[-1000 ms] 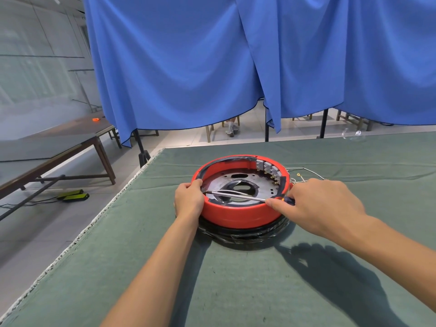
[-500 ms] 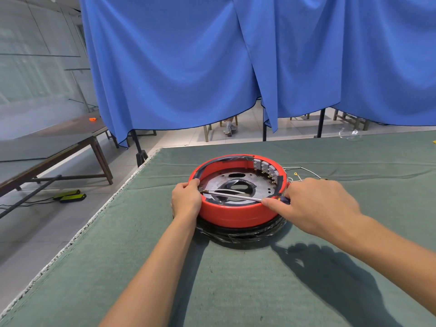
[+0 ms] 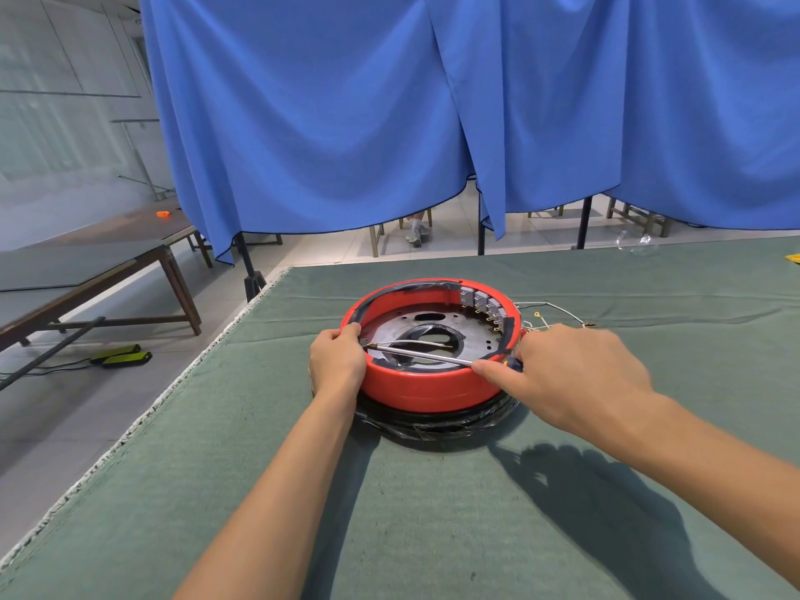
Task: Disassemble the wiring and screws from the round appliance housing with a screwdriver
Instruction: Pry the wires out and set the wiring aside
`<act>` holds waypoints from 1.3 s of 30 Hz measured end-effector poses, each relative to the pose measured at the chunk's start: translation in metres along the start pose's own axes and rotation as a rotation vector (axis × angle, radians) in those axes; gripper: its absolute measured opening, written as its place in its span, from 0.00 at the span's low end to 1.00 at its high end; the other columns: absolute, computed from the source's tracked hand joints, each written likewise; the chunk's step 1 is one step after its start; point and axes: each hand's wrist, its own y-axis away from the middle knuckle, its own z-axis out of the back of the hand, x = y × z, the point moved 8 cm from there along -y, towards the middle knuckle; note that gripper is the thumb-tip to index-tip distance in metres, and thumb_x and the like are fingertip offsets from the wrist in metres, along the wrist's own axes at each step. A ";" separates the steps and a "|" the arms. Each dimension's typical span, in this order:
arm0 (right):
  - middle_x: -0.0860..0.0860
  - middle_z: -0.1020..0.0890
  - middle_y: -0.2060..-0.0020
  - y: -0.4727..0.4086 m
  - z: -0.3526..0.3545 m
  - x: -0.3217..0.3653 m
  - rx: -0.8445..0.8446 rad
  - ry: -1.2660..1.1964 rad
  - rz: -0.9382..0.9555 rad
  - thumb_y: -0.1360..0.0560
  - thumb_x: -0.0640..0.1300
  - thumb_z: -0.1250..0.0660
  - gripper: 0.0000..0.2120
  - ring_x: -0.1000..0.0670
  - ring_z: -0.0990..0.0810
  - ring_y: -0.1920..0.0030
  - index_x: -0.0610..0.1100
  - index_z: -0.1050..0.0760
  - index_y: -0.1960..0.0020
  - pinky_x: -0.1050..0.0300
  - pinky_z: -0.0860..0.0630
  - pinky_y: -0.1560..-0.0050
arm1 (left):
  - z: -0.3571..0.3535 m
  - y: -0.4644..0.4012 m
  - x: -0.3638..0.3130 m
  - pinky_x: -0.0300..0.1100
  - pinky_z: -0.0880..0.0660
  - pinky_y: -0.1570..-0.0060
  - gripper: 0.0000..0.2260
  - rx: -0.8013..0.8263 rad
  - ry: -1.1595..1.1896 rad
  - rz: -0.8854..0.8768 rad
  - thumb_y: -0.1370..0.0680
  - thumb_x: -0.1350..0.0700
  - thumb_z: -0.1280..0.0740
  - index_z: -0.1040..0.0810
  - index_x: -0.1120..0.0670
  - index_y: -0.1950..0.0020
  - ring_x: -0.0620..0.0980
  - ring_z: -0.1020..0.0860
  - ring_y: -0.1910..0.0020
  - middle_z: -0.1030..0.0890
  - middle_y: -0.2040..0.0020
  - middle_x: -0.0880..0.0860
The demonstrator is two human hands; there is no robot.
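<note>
Left hand (image 3: 337, 365) grips the housing (image 3: 424, 385) rim at 9 o'clock; right hand (image 3: 571, 374) pinches the screwdriver (image 3: 426, 356) at 3.

We see both bare forearms reaching forward — left hand (image 3: 337, 360) curled over a rim on the left, right hand (image 3: 575, 374) pinching a tool handle on the right.

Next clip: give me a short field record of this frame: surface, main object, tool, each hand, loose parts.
surface: green cloth on a table
main object: round red housing, open side up, metal plate inside
tool: screwdriver laid across the housing, tip at the left inner wall
left hand: grips the housing's left rim
right hand: holds the screwdriver handle at the right rim
loose parts: wires on the cloth behind the right hand
</note>
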 end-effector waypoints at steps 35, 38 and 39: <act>0.52 0.29 0.74 0.015 0.003 0.002 0.042 -0.035 -0.033 0.24 0.70 0.54 0.32 0.51 0.32 0.74 0.47 0.36 0.72 0.57 0.40 0.74 | 0.006 0.009 -0.004 0.53 0.28 0.42 0.11 -0.006 -0.068 -0.020 0.24 0.49 0.37 0.24 0.56 0.50 0.59 0.24 0.45 0.21 0.47 0.57; 0.52 0.30 0.72 0.013 0.004 -0.005 0.064 0.012 -0.040 0.25 0.71 0.55 0.32 0.48 0.30 0.70 0.47 0.32 0.69 0.56 0.39 0.73 | 0.005 0.009 -0.004 0.52 0.28 0.42 0.11 -0.008 -0.071 -0.017 0.24 0.49 0.37 0.25 0.56 0.50 0.58 0.25 0.46 0.21 0.48 0.56; 0.52 0.30 0.72 0.013 0.004 -0.006 0.069 0.017 -0.040 0.25 0.71 0.55 0.32 0.48 0.29 0.70 0.47 0.32 0.69 0.56 0.38 0.73 | 0.005 0.009 -0.004 0.52 0.28 0.42 0.10 -0.006 -0.069 -0.016 0.24 0.49 0.37 0.25 0.55 0.50 0.58 0.25 0.46 0.21 0.48 0.56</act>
